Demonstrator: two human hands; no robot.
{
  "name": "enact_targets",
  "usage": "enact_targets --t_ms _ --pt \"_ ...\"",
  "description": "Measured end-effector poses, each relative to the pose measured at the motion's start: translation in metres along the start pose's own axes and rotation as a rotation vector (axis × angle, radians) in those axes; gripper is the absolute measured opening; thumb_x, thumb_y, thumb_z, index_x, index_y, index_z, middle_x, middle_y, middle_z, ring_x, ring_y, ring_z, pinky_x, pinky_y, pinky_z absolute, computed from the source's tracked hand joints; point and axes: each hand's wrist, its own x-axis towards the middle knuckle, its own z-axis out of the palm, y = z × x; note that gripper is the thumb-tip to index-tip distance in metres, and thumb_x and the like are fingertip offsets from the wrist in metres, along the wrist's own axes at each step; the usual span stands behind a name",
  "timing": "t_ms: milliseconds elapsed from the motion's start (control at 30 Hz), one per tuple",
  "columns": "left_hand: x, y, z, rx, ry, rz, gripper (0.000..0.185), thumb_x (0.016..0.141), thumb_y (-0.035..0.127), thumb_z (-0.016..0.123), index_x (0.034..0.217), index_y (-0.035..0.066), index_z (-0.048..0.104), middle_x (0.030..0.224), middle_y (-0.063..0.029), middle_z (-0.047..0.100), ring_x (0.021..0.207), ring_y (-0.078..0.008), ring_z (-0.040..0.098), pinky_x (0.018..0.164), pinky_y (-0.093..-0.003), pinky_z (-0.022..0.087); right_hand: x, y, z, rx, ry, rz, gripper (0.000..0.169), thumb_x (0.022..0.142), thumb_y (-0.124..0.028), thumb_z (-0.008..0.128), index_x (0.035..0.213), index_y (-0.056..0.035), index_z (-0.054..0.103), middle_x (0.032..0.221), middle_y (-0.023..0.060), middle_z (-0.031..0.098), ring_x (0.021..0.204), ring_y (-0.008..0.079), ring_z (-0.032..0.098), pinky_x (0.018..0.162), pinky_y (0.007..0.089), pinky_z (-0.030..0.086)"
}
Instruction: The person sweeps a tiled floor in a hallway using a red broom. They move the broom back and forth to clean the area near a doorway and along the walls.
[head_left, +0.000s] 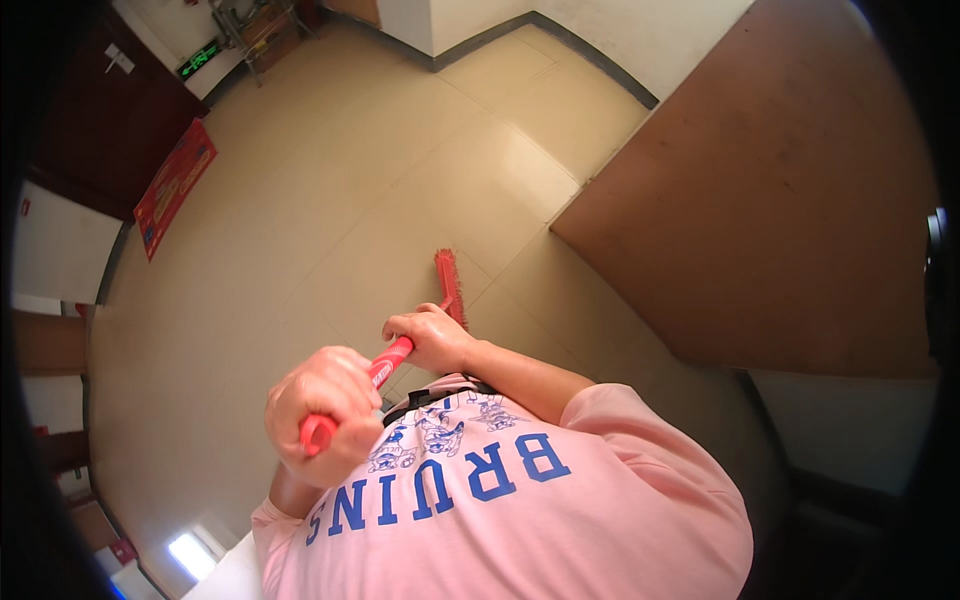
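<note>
Both my hands grip the red handle (390, 361) of a red broom. My left hand (322, 409) wraps around its top end, close to the camera, and the open end of the tube pokes out of the fist. Lower down, my right hand (431, 339) holds the handle in front of my waist. Beyond the right hand, the red bristled broom head (451, 283) appears at the floor. Part of the head and the lower handle is hidden behind that hand. Pale tiles of the floor (322, 217) surround it.
A large brown panel (757, 202) rises at the right, its corner near the broom head. White walls with dark skirting (487, 37) stand ahead. At the left are a dark red door (112, 112), a red mat (176, 187) and a green exit sign (198, 60). Furniture (262, 30) stands far back.
</note>
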Motion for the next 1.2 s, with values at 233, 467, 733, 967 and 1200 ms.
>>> enact_targets --t_ms 233,467,733,967,1200 --pt "0.022 0.004 0.007 -0.034 -0.022 -0.007 0.014 0.074 0.01 0.067 0.082 0.004 0.057 0.059 -0.0022 0.056 0.055 -0.0162 0.055 0.062 -0.0334 0.047 -0.019 -0.017 -0.04 -0.062 0.018 0.179 0.015 0.078 -0.019 0.064 0.084 -0.011 0.053 0.079 0.0046 0.062 0.081 0.0229 0.059 0.086 0.0401 0.036" --pt "0.043 -0.04 0.06 -0.154 -0.283 -0.31 0.012 0.077 0.004 0.062 0.088 -0.001 0.064 0.084 -0.012 0.064 0.082 -0.0213 0.06 0.077 -0.0335 0.047 -0.107 0.047 -0.078 -0.198 0.293 0.361 0.018 0.07 -0.021 0.07 0.08 -0.0115 0.058 0.074 0.0082 0.063 0.074 0.0301 0.061 0.067 0.0389 0.045" --pt "0.025 -0.115 0.151 -0.312 -0.637 -0.803 0.02 0.082 0.015 0.067 0.099 0.005 0.066 0.114 -0.0114 0.059 0.103 -0.0202 0.056 0.09 -0.0314 0.044 -0.231 0.113 -0.08 -0.285 0.331 0.887 0.012 0.074 -0.015 0.064 0.085 -0.0138 0.06 0.088 0.0067 0.064 0.09 0.0264 0.059 0.084 0.0435 0.037" --pt "0.01 -0.145 0.205 -0.244 -0.907 -1.024 0.041 0.083 0.025 0.069 0.117 0.006 0.058 0.127 -0.0107 0.051 0.111 -0.0196 0.05 0.095 -0.028 0.04 -0.297 0.165 -0.05 -0.382 0.451 1.124 0.015 0.073 -0.016 0.067 0.087 -0.0159 0.061 0.095 0.0032 0.061 0.095 0.0227 0.058 0.086 0.0429 0.037" --pt "0.012 -0.145 0.197 -0.32 -0.703 -0.947 0.025 0.083 0.013 0.066 0.107 0.003 0.062 0.126 -0.0152 0.053 0.11 -0.0201 0.052 0.094 -0.0303 0.042 -0.265 0.173 -0.045 -0.245 0.619 1.052 0.018 0.07 -0.01 0.067 0.086 -0.015 0.062 0.092 0.0043 0.062 0.093 0.0255 0.058 0.081 0.0411 0.042"
